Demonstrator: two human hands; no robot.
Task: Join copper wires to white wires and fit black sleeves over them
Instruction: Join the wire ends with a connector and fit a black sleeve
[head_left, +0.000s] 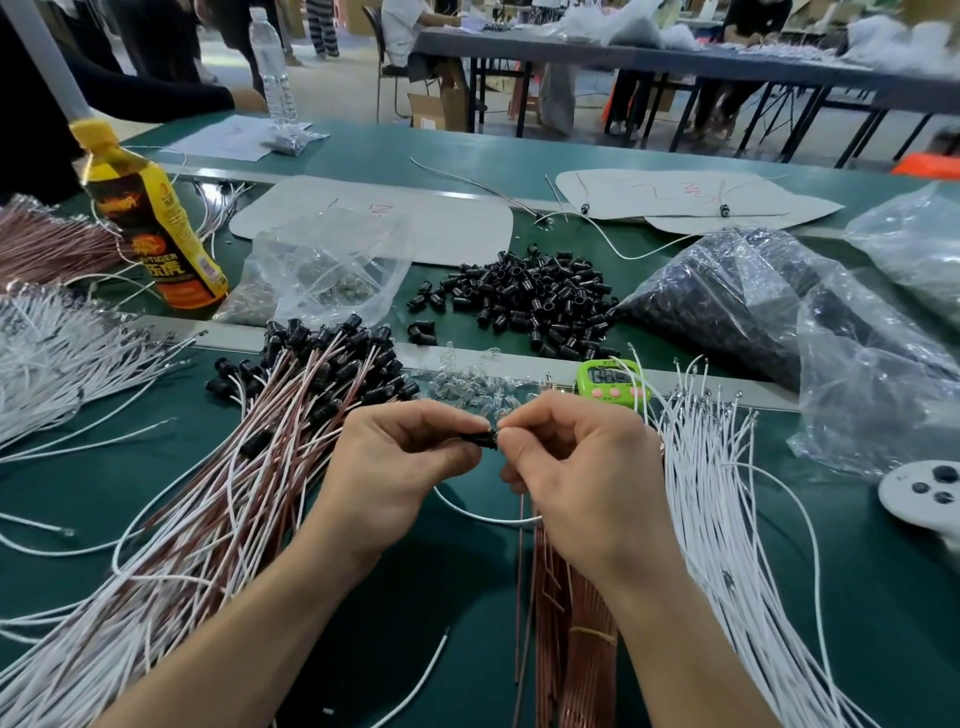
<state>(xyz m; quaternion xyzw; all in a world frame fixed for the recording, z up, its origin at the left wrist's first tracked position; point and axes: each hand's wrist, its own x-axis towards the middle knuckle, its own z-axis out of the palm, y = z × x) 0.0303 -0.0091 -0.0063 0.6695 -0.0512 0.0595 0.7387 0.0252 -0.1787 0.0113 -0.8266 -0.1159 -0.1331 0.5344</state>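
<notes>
- Pinches black sleeve (480, 440) in left hand (400, 467) fingertips, long axis running left-right.
- Pinches the sleeve's right end with right hand (566, 467), both equally near.
- Trails white wire (467, 512) below both.

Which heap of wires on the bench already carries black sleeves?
The mixed copper-and-white heap just left of the left hand: black sleeves cap its far ends. The white bundle on the right and the copper bundle in front carry none.
</notes>
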